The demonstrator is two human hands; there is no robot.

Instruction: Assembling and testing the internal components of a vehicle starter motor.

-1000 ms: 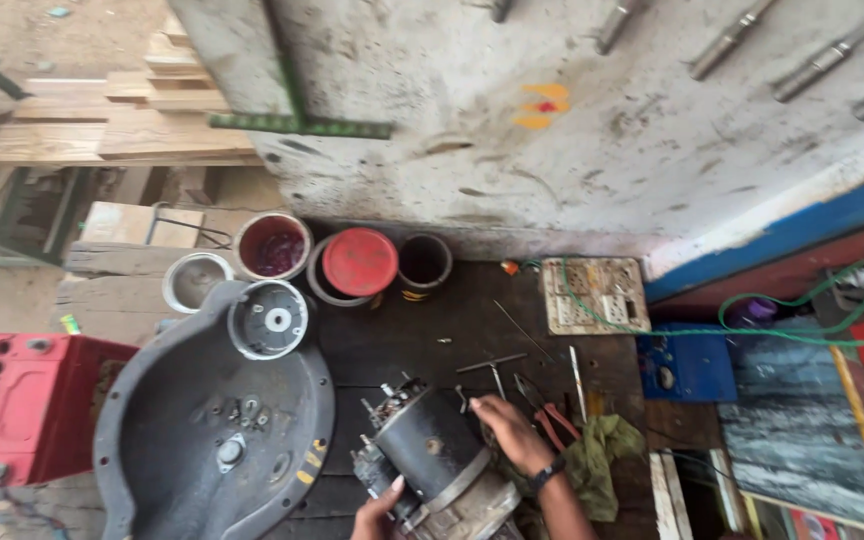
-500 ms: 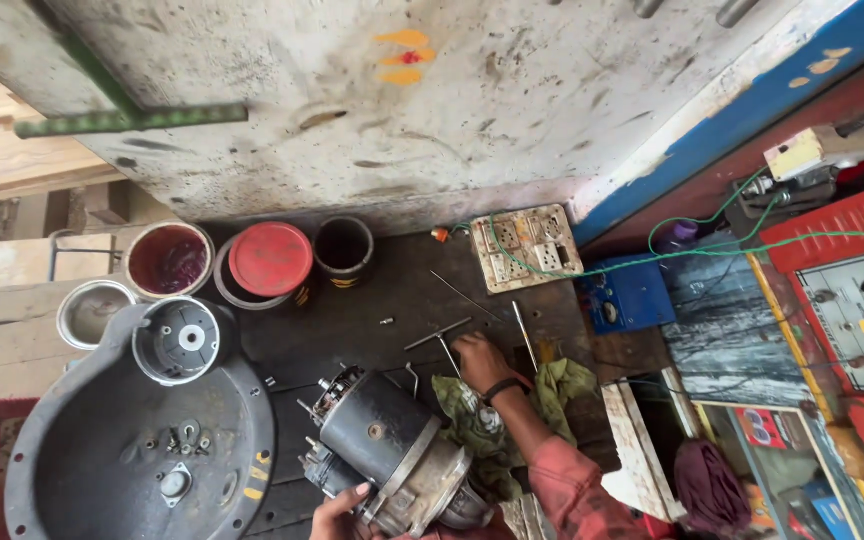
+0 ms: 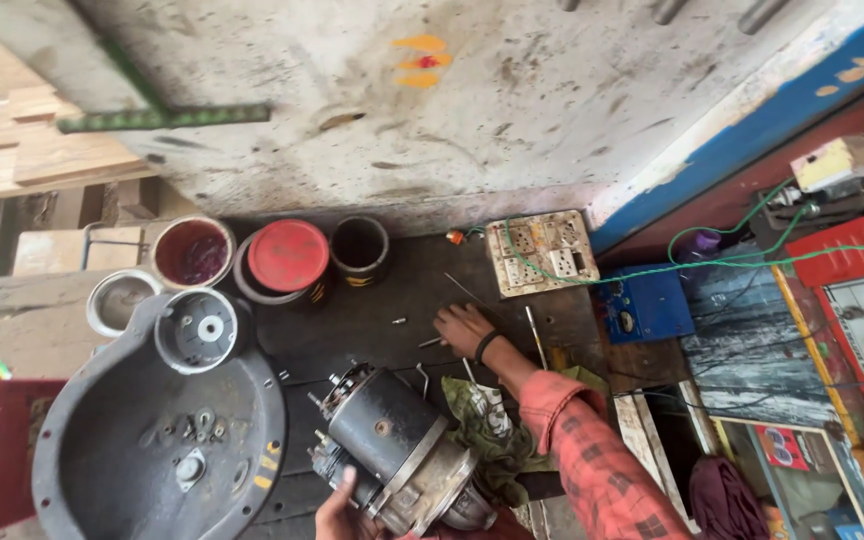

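Dark, oily workbench (image 3: 372, 320) set against a stained concrete wall, seen from above. One black starter motor (image 3: 397, 455) lies on the bench, its long axis running diagonally from upper left to lower right. The left hand (image 3: 337, 510) grips the motor's lower end at the frame's bottom edge. The right hand (image 3: 464, 328), in a red checked sleeve with a dark wristband, reaches above and right of the motor, palm down with fingers spread over small metal parts; whether it has closed on anything cannot be told. Thin metal rods (image 3: 532, 335) lie just right of that hand, so the right hand is the nearer one to them. Right of the motor sits one green rag (image 3: 487, 425). Left of the motor lies one large grey dished housing (image 3: 157, 440). Above the motor stand four round tins, one with a red lid (image 3: 288, 255). Upper right of the motor is one socket board (image 3: 542, 252).
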